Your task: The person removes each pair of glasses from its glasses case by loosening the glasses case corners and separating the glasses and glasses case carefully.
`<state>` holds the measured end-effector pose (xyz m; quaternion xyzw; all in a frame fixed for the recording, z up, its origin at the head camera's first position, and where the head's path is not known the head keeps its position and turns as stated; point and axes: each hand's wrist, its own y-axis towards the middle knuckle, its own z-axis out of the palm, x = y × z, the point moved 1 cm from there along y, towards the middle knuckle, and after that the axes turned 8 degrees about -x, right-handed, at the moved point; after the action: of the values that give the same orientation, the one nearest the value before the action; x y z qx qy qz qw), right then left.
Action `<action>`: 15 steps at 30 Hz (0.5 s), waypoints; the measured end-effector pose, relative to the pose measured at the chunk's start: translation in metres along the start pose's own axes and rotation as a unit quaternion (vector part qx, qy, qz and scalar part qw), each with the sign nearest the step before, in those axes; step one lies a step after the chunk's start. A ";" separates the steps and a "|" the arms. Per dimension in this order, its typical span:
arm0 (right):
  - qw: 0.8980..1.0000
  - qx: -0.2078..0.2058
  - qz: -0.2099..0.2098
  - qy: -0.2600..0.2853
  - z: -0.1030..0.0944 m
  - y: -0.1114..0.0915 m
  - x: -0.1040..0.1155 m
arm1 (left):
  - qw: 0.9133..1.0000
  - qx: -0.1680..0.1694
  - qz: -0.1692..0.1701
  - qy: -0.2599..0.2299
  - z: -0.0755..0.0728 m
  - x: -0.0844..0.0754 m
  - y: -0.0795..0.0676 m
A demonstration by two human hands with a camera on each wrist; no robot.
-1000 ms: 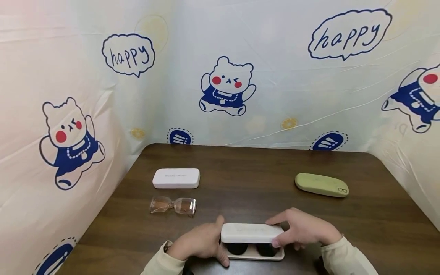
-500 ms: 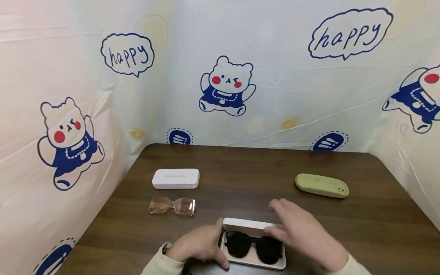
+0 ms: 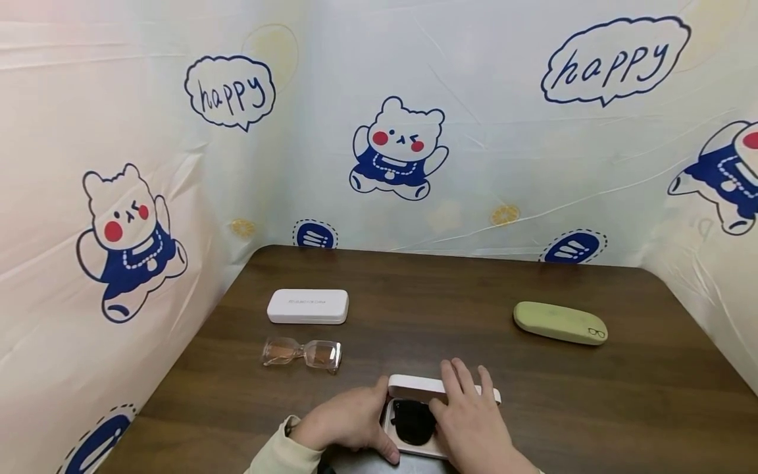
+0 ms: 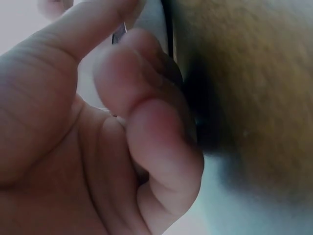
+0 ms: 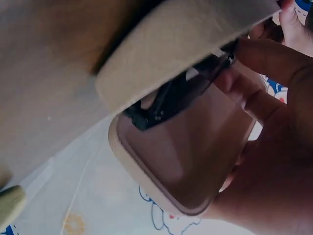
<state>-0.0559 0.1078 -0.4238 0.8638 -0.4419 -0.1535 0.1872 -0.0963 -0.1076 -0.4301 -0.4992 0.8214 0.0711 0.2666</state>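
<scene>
Sunglasses (image 3: pixel 413 422) lie in the near case (image 3: pixel 422 452), its end pinched by the left hand (image 3: pixel 355 416). The right hand (image 3: pixel 474 421) spreads at the lid (image 3: pixel 413 382); if it pinches, I cannot tell. Better touch softly, with case steady.

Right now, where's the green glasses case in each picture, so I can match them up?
Head: the green case lies on the table, right of centre.
Left wrist: not in it.
Right wrist: at the lower left edge, cut off.
Landmark: the head and right wrist views share the open white case.
</scene>
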 end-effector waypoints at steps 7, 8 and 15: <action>0.998 -0.007 -0.016 0.057 -0.007 0.003 -0.009 | 1.000 -0.004 0.004 0.006 0.002 0.001 0.000; 0.997 -0.006 -0.020 0.077 -0.010 0.003 -0.011 | 1.000 -0.004 0.002 0.007 0.003 0.001 0.000; 0.970 0.045 -0.024 0.237 -0.036 0.008 -0.037 | 1.000 -0.005 0.001 0.016 0.004 0.001 -0.001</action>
<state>-0.0666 0.1403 -0.3847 0.8932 -0.3708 0.0714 0.2442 -0.0948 -0.1071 -0.4336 -0.5006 0.8257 0.0679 0.2512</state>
